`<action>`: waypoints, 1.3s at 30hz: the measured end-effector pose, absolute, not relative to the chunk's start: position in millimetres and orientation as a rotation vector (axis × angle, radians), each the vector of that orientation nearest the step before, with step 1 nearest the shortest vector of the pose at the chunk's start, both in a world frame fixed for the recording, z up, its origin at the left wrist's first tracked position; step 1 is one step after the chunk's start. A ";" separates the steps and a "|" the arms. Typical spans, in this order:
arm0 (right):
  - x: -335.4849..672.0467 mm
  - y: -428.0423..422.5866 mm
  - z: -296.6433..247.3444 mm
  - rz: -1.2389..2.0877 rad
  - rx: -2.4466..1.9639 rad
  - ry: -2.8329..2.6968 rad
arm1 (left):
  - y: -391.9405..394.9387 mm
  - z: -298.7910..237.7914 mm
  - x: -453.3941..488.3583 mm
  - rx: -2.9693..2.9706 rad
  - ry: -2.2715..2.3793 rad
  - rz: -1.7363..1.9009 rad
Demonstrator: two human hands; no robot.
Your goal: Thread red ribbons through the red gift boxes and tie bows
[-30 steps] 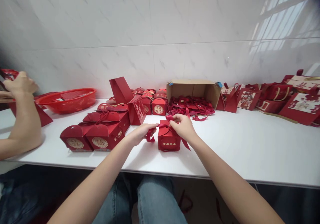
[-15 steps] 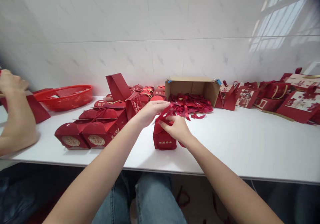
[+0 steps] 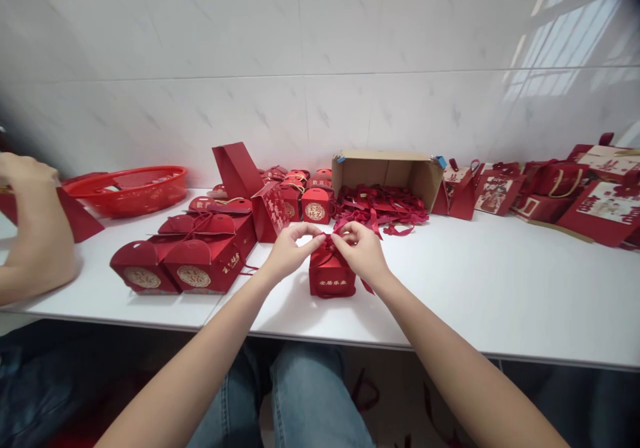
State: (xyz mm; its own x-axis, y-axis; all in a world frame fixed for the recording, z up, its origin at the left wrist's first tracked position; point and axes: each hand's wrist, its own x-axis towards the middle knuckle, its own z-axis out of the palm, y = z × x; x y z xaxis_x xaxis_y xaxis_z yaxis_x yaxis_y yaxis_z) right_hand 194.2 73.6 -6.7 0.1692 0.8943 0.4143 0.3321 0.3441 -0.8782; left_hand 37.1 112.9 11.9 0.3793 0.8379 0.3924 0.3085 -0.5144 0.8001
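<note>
A small red gift box (image 3: 331, 278) with gold lettering stands on the white table (image 3: 500, 301) in front of me. A dark red ribbon (image 3: 327, 241) runs over its top. My left hand (image 3: 289, 251) pinches the ribbon from the left and my right hand (image 3: 361, 251) pinches it from the right, fingertips meeting above the box. A loose ribbon tail hangs down the box's right side.
Several finished red boxes (image 3: 193, 261) lie left of me. A cardboard box (image 3: 387, 171) spills red ribbons (image 3: 385, 208) behind. Red gift bags (image 3: 550, 191) line the right. A red basket (image 3: 131, 188) sits at far left, near another person's arm (image 3: 35, 235).
My hands lifted the ribbon up over the box, crossed it, and now hold it low at the box's top with fingertips together. The other person's hand shifted slightly at the left.
</note>
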 end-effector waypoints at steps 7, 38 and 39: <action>193.5 76.6 -6.8 0.497 -1.246 -1.473 | 111.0 14.3 45.0 2.008 0.869 1.106; 195.7 87.2 -10.2 0.988 -1.051 -1.332 | 134.8 -2.8 54.1 1.862 0.775 1.196; 193.4 87.0 -10.6 0.993 -1.061 -1.272 | 134.7 -3.3 52.3 1.846 0.754 1.202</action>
State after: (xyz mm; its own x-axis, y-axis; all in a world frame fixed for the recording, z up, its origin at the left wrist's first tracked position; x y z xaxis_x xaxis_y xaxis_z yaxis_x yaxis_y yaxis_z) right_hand 193.4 87.0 -10.6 0.0556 0.9705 0.2346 0.0081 0.2345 -0.9721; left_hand 52.3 134.7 -3.3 0.3734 0.8083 0.4553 0.0583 -0.5102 0.8581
